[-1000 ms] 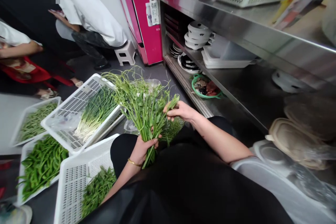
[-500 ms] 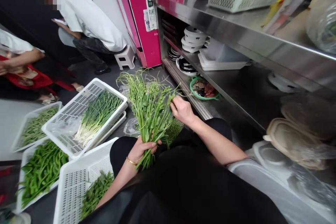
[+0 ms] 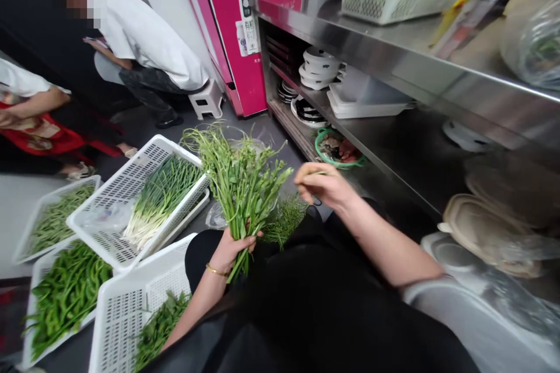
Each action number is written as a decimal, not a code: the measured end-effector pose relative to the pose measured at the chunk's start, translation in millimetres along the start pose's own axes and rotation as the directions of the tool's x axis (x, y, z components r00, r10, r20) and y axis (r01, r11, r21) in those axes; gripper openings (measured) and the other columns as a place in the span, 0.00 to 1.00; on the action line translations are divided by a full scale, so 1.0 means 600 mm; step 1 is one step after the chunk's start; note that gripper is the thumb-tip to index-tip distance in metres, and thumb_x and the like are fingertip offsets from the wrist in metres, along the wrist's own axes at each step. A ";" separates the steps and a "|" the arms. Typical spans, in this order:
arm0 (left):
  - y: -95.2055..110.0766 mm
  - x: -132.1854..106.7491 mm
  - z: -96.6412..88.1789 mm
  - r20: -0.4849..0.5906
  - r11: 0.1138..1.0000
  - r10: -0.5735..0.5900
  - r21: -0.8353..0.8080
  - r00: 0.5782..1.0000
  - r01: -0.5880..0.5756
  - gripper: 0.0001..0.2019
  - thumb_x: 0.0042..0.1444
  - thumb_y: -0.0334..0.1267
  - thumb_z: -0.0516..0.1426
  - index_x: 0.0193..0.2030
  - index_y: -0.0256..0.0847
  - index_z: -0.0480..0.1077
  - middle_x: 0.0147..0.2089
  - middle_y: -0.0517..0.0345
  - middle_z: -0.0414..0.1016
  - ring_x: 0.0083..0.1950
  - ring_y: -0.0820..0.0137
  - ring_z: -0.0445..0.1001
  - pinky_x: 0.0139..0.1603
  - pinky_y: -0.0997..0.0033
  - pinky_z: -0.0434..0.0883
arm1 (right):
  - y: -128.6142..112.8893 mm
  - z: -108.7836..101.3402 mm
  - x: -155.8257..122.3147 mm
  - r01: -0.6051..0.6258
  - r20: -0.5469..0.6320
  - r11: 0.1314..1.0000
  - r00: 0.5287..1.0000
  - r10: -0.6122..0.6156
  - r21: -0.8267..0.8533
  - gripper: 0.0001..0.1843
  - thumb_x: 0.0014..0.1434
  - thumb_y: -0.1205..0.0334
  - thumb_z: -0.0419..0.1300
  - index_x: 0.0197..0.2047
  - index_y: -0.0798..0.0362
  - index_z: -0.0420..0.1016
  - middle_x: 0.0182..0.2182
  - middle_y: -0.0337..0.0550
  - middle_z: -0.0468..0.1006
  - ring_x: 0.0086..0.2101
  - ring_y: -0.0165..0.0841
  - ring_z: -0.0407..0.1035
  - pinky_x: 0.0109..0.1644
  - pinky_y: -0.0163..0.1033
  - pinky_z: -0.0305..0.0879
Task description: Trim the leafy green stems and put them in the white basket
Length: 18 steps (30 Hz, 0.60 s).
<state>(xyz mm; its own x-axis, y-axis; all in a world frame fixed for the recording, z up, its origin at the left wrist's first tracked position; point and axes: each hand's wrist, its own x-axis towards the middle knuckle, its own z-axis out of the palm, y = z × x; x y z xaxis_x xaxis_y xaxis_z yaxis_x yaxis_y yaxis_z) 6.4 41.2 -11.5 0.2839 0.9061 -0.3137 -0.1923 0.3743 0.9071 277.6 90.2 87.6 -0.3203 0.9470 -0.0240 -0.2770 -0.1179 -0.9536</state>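
Observation:
A bunch of leafy green stems (image 3: 245, 186) with curly tendrils stands upright in front of me, and my left hand (image 3: 236, 245) is wrapped round its lower stalks. To the right of the bunch, apart from it, my right hand (image 3: 321, 183) is closed in a pinch. A thin strand of greenery seems to lie between its fingers, partly hidden. Below the bunch lies a heap of fine green trimmings (image 3: 286, 218). Beside my left forearm is a white perforated basket (image 3: 120, 303) with leafy greens (image 3: 160, 326) in it.
More baskets to the left hold scallions (image 3: 164, 192), green peppers (image 3: 65, 297) and green beans (image 3: 61, 215). A steel shelf unit (image 3: 350, 52) with stacked dishes runs along the right. Two people sit at the far left, one on a white stool (image 3: 206, 99).
My right hand has drawn away from the bunch to the right, fingers pinched. The bunch has tilted slightly left in my left hand. The view has shifted a little.

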 end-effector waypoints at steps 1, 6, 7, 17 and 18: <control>0.000 -0.001 0.005 0.018 1.000 0.003 0.022 1.000 -0.003 0.17 0.39 0.33 0.66 0.36 0.37 0.66 0.33 0.48 0.78 0.19 0.75 0.66 0.20 0.75 0.63 | 0.010 0.015 0.026 -0.033 -0.007 0.999 0.999 0.033 -0.031 0.12 0.45 0.56 0.62 0.30 0.57 0.72 0.18 0.36 0.70 0.15 0.25 0.63 0.16 0.31 0.60; -0.003 -0.011 0.018 0.112 0.995 -0.006 0.097 0.994 -0.005 0.15 0.40 0.34 0.66 0.35 0.34 0.69 0.32 0.47 0.78 0.19 0.75 0.66 0.20 0.74 0.62 | 0.051 0.043 0.098 -0.140 -0.123 0.973 0.985 0.119 -0.184 0.14 0.42 0.54 0.63 0.22 0.57 0.68 0.16 0.35 0.69 0.15 0.24 0.62 0.17 0.30 0.61; -0.004 -0.013 0.018 0.119 0.995 -0.011 0.101 0.993 -0.001 0.14 0.41 0.34 0.66 0.35 0.34 0.70 0.32 0.47 0.78 0.19 0.75 0.66 0.20 0.75 0.62 | 0.056 0.043 0.099 -0.132 -0.119 0.969 0.987 0.109 -0.207 0.14 0.41 0.55 0.64 0.21 0.56 0.67 0.15 0.35 0.69 0.16 0.24 0.62 0.18 0.30 0.60; -0.007 -0.015 0.020 0.108 0.999 -0.015 0.035 0.994 0.011 0.15 0.40 0.33 0.66 0.36 0.36 0.70 0.31 0.49 0.77 0.19 0.75 0.66 0.18 0.76 0.61 | 0.062 0.054 0.081 0.069 -0.031 0.913 0.996 -0.089 -0.401 0.11 0.41 0.58 0.65 0.25 0.57 0.73 0.22 0.36 0.73 0.24 0.25 0.65 0.31 0.32 0.61; -0.007 -0.014 0.022 0.114 0.999 -0.018 0.034 0.993 0.014 0.14 0.40 0.34 0.66 0.36 0.36 0.70 0.31 0.50 0.77 0.19 0.75 0.66 0.18 0.76 0.61 | 0.061 0.054 0.081 0.094 -0.018 0.899 0.993 -0.113 -0.428 0.10 0.42 0.59 0.64 0.25 0.57 0.73 0.23 0.36 0.73 0.25 0.25 0.64 0.31 0.32 0.61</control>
<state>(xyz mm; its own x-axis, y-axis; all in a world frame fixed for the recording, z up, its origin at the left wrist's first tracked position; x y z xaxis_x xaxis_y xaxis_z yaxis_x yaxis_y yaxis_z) 17.2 29.7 -9.3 0.3928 0.8708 -0.2955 -0.1560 0.3798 0.9118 222.8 122.1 61.1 -0.2707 0.9595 0.0780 0.1091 0.1111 -0.9878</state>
